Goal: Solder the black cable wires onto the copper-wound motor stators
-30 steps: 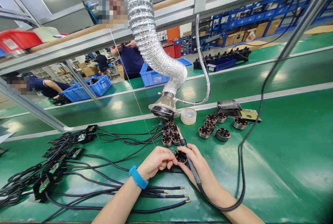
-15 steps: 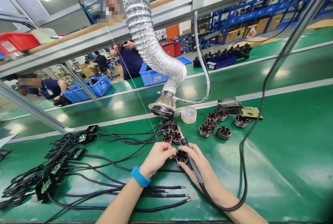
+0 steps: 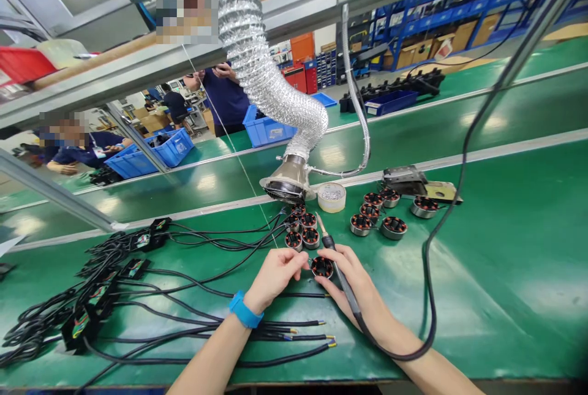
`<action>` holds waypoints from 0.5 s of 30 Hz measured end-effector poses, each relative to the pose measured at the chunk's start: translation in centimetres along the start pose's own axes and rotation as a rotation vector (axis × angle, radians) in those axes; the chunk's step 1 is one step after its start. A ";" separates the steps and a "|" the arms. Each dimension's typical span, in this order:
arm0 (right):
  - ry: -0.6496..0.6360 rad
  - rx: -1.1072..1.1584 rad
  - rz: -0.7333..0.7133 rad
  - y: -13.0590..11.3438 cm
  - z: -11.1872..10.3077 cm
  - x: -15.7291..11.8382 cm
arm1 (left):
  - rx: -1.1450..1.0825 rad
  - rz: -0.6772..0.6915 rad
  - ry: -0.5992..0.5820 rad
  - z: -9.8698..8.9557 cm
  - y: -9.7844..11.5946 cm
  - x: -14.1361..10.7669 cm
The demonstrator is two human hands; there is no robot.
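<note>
A small round motor stator (image 3: 322, 267) with dark windings and copper-red edges sits on the green bench (image 3: 496, 297) between my hands. My left hand (image 3: 275, 280) is bunched at its left side, and whatever the fingertips pinch is hidden. My right hand (image 3: 353, 278) grips a black soldering iron (image 3: 334, 258) like a pen, its tip (image 3: 319, 221) pointing away and up from the stator. Its black cord loops off to the right. Several similar stators (image 3: 303, 229) stand just beyond the hands, and more (image 3: 376, 214) lie to the right.
Black cable harnesses (image 3: 92, 303) with connectors spread across the bench on the left. Beyond the stators are a fume-extraction hood (image 3: 288, 184) on a foil duct and a tub of small metal bits (image 3: 331, 197). Co-workers and blue bins (image 3: 149, 153) stand further off.
The whole view has shifted and tilted slightly as my head moved. My hands and the stator stay close to their earlier places, and a co-worker at the far left has shifted position.
</note>
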State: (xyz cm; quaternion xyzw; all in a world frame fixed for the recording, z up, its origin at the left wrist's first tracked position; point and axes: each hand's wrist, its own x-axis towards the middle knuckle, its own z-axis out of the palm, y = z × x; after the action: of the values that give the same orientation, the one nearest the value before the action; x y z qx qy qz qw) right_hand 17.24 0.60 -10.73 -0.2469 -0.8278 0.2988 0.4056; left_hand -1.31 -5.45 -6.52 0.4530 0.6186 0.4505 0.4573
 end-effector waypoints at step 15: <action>0.008 0.028 0.004 -0.3 -0.2 0.1 | 0.037 -0.005 -0.036 -0.6 0.2 -0.3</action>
State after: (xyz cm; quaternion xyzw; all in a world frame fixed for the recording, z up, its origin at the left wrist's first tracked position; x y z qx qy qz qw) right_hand 17.27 0.52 -10.41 -0.2438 -0.8215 0.3101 0.4118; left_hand -1.82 -5.77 -6.21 0.4677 0.6197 0.4296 0.4611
